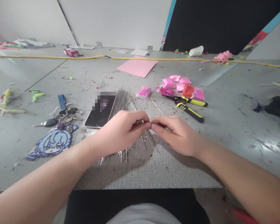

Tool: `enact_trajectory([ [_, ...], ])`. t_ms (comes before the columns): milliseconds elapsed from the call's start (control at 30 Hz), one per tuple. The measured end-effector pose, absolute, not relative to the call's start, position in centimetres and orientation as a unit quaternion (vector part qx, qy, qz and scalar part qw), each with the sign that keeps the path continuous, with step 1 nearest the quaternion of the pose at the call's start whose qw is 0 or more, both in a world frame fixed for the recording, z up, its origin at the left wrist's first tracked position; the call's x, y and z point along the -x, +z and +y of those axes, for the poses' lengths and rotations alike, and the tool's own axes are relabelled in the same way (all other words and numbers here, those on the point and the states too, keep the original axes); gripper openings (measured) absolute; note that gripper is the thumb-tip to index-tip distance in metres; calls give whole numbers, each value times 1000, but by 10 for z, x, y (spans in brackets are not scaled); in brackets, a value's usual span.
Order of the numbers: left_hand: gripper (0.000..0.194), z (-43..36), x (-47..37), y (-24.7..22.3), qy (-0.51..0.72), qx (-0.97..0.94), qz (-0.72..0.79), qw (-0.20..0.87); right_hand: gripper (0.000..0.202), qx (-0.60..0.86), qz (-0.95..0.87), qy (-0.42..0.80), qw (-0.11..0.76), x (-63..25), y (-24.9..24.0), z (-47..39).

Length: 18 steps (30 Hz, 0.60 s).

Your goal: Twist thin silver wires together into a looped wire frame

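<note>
My left hand [127,129] and my right hand [178,133] meet over the middle of the table, thumbs and forefingers pinched together. Between their fingertips is a thin metal wire [156,107], most of it hidden by the fingers. Under and beside my left hand lies a loose bundle of straight silvery wires [122,101], with ends sticking out toward the near edge. A phone [102,109] lies left of the bundle. Beyond my right hand rest pliers [191,107] with yellow and black handles, touching several pink packets [169,82] and a red packet [188,91].
Keys [68,116] with a blue pixel-pattern charm [53,141] lie at left. A pink paper sheet [137,67] is farther back. A yellow cord [130,58] crosses the table's far side, near a tipped white cup [196,51]. Dark cloth [277,107] lies at right.
</note>
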<state>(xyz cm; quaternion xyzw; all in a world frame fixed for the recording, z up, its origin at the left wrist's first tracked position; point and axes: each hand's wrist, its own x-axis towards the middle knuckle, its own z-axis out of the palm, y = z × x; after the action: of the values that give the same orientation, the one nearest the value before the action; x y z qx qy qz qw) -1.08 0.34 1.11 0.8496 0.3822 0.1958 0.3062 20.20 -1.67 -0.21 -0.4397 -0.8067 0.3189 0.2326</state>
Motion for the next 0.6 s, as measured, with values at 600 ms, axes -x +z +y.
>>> enact_trajectory([
  [600,17,4,9,11,183,-855,383,298,31,425,-827,284,234,-203,-3,-16],
])
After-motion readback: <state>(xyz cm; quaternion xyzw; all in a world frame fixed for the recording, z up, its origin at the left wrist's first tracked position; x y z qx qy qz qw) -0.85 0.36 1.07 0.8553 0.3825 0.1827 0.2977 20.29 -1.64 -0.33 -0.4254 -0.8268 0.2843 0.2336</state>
